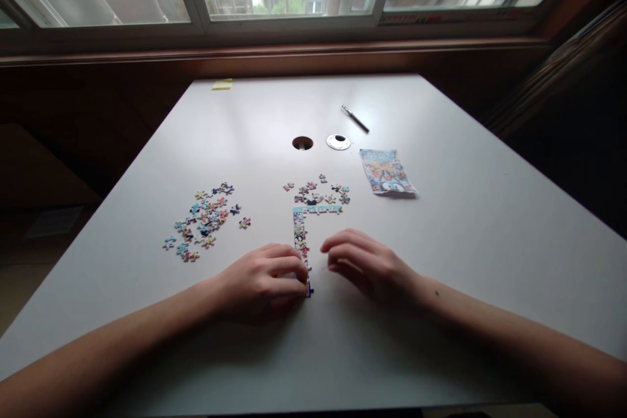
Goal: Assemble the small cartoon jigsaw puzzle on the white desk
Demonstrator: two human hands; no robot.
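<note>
An L-shaped run of joined jigsaw puzzle pieces (300, 234) lies on the white table, with a pale blue top row (318, 209) reaching right. My left hand (267, 279) is closed at the lower end of the left column, its fingertips on a dark blue jigsaw piece (310, 290); the fingers partly cover the column there. To the right of the column, my right hand (365, 261) hovers just above the table, fingers loosely bent and apart, with nothing visible in them. Several loose pieces (311, 187) lie just beyond the top row.
A heap of loose jigsaw pieces (206, 221) spreads at the left. A picture sheet (388, 171) lies at the right, with a pen (355, 119) behind it. Near the middle are a round table hole (302, 143) and its metal cover (338, 142). A yellow note (222, 84) sits at the far edge.
</note>
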